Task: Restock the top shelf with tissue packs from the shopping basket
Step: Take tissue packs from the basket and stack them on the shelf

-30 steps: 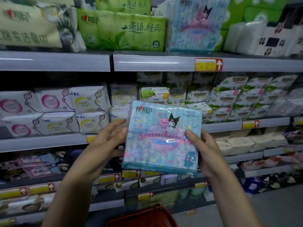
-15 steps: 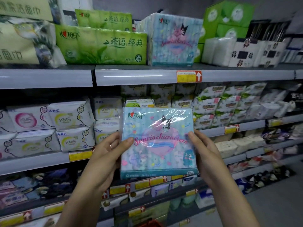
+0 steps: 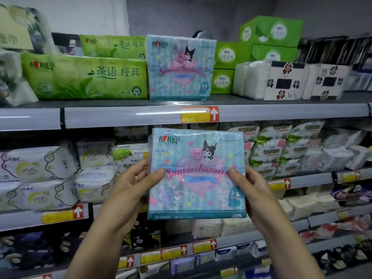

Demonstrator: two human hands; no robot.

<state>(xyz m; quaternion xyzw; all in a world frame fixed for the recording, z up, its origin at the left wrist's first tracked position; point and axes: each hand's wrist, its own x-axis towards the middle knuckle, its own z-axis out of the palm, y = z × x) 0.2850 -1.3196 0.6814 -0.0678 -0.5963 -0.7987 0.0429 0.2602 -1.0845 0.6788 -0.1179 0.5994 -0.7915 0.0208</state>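
A shop aisle: tiered grey shelves (image 3: 261, 114) across the frame, packed with wrapped tissue packs (image 3: 84, 77) and pad packets (image 3: 42, 168), yellow price tags (image 3: 199, 114) on shelf edges.

Pale blue tissue pack (image 3: 197, 174) is hanging upright in the air, just below the top shelf (image 3: 120, 115).

It's facing us square-on, clear wrap glinting, a pink heart and cartoon figures showing and "Sanrio characters" running across the middle. The left hand (image 3: 128, 190) is gripping its left edge and the right hand (image 3: 255, 194) its right edge, thumbs pressing on the front. A matching pack (image 3: 180, 69) is standing upright directly above, sitting at the top shelf's front edge.
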